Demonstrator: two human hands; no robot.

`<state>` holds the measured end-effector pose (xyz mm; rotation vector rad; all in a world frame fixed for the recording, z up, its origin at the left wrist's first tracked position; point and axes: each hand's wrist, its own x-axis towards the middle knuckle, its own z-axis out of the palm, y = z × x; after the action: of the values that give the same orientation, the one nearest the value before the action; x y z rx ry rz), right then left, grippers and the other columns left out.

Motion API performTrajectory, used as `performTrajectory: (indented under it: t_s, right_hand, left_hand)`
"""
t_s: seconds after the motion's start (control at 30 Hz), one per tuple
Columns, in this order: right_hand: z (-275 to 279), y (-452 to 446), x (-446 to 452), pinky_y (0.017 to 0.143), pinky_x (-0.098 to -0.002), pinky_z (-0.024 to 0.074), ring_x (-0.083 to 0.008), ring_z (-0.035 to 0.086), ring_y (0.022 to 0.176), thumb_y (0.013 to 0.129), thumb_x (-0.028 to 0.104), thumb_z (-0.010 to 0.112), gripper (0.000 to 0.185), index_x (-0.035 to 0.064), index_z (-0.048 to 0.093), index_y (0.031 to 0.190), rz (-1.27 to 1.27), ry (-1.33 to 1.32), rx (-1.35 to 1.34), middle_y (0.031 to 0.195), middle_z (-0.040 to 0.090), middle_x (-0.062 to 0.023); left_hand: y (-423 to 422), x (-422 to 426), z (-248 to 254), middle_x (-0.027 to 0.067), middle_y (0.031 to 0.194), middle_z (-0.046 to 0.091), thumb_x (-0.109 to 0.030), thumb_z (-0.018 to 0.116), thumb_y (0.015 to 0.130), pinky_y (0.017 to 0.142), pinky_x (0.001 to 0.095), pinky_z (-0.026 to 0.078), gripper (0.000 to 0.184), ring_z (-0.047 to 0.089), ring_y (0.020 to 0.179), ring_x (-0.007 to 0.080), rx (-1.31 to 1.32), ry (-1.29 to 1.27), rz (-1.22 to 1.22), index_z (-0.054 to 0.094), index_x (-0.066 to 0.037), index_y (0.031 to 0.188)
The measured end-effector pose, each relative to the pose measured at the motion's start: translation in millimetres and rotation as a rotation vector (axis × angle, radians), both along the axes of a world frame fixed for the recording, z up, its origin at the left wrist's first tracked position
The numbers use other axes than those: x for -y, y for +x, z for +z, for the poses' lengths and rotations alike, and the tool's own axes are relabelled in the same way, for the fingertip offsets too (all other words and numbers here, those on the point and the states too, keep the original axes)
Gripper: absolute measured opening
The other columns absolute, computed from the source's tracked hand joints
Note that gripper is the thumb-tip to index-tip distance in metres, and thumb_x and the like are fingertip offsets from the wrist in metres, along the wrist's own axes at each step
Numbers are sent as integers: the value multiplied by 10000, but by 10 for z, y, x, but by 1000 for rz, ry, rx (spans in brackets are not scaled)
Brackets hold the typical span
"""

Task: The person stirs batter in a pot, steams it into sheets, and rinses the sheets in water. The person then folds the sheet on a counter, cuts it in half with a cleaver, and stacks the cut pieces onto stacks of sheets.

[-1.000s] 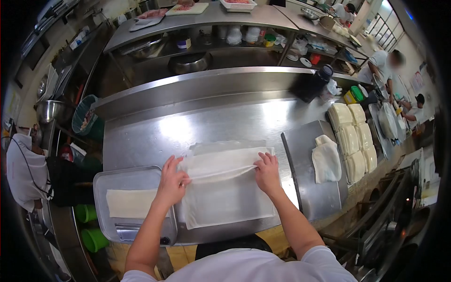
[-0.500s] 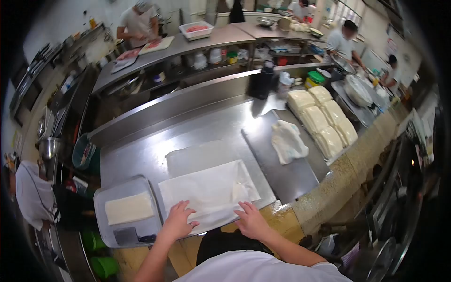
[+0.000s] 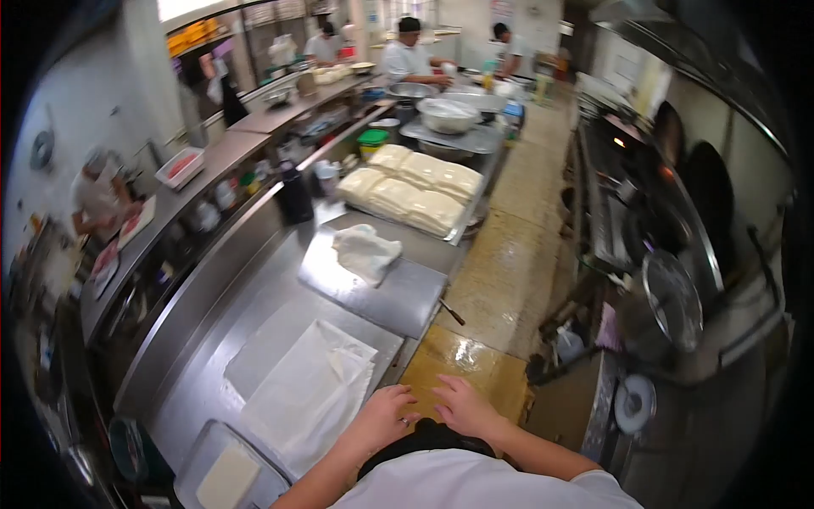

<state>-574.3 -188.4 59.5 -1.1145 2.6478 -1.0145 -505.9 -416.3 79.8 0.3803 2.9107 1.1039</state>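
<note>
My left hand (image 3: 386,415) is in front of my body, just off the table's edge, its fingers apart and holding nothing. Close beside it, my right hand (image 3: 464,407) is also empty, with fingers spread and a small gap between the two. To the left of them a white sheet (image 3: 297,407), folded over at one corner, lies flat on the steel table (image 3: 195,386). At the lower left a pale flat slab (image 3: 231,477) rests in a shallow tray (image 3: 193,462).
Beyond the sheet lies a crumpled white cloth (image 3: 366,254) on a metal board (image 3: 398,293). Several pale, plastic-looking blocks (image 3: 415,188) fill a tray behind it. A dark handle (image 3: 452,314) sticks out past the table edge. Woks (image 3: 670,297) stand right; several people work farther back.
My view has swung to the right. Both hands have come off the white sheet and drawn together near my body. The sheet stays on the table.
</note>
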Motion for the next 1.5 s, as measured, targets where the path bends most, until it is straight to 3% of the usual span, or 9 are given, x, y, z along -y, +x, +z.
performTrajectory:
  t_s: [0.73,0.9,1.0,1.03,1.17,1.23,1.33,1.43,1.5]
  right_hand:
    - [-51,4203,-1691,1073,-446,458,-370,571,1256,919,228,684,362,-2,691,1199,-1266,1,94,1327,631,-197]
    - [-225,5788,-2868,1041,-444,489,-375,634,1186,889,253,713,371,18,708,1176,-1851,-2,133,1258,678,-212]
    - [-765,7120,-3912,728,-349,568,-184,686,797,914,125,695,174,18,718,1049,-2232,-592,235,1000,724,-91]
    - [-436,7378,-4090,677,-351,559,-190,655,743,949,71,635,138,11,669,1069,-2301,-1182,227,896,675,-71]
    - [-512,8440,-4915,683,-329,551,-205,641,775,974,30,574,141,-6,636,1096,-2088,-1724,-264,891,650,-86]
    - [-392,8522,-5145,598,-328,499,-168,645,739,948,56,640,99,17,649,857,-2004,-1801,-337,825,655,-72]
    - [-412,8720,-5422,628,-347,523,-187,662,764,975,113,637,142,22,660,869,-1818,-1671,-137,829,665,-69]
    - [-155,8842,-5338,646,-422,531,-273,684,777,958,199,665,208,1,666,893,-2278,-1244,35,833,676,-95]
    - [-386,9153,-5257,681,-478,538,-331,689,800,932,235,674,243,-3,669,882,-2549,-505,-13,826,680,-128]
  left_hand:
    - [1808,-2439,-49,207,1308,648,-169,782,868,1012,449,514,283,617,1188,405,78,86,-1154,714,-36,1109]
    - [2688,-3284,-48,183,1303,661,-188,779,882,1021,450,512,270,611,1210,387,111,70,-1314,721,-44,1103]
    - [3250,-3810,-54,167,1306,667,-189,785,878,1021,450,513,261,605,1225,377,109,45,-1426,727,-51,1092]
    - [3431,-3996,-60,164,1298,672,-186,787,875,1020,449,513,258,607,1222,377,108,39,-1459,729,-54,1088]
    - [4146,-4751,-203,168,1242,695,-188,780,867,999,447,518,252,630,1177,374,83,52,-1602,733,-48,1072]
    - [4465,-5180,-280,173,1206,706,-175,767,865,980,444,526,230,648,1133,379,117,59,-1666,731,-39,1046]
    - [4935,-5853,-417,198,1180,714,-146,781,850,967,451,536,238,681,1060,412,124,71,-1691,728,-26,1049]
    - [5314,-6496,-644,185,1229,683,-93,693,872,1014,443,505,246,617,1176,394,11,-7,-1781,716,-56,1114]
    - [5544,-6882,-964,170,1356,616,-87,642,894,1076,435,462,313,553,1281,376,-204,-54,-1747,686,-84,1204]
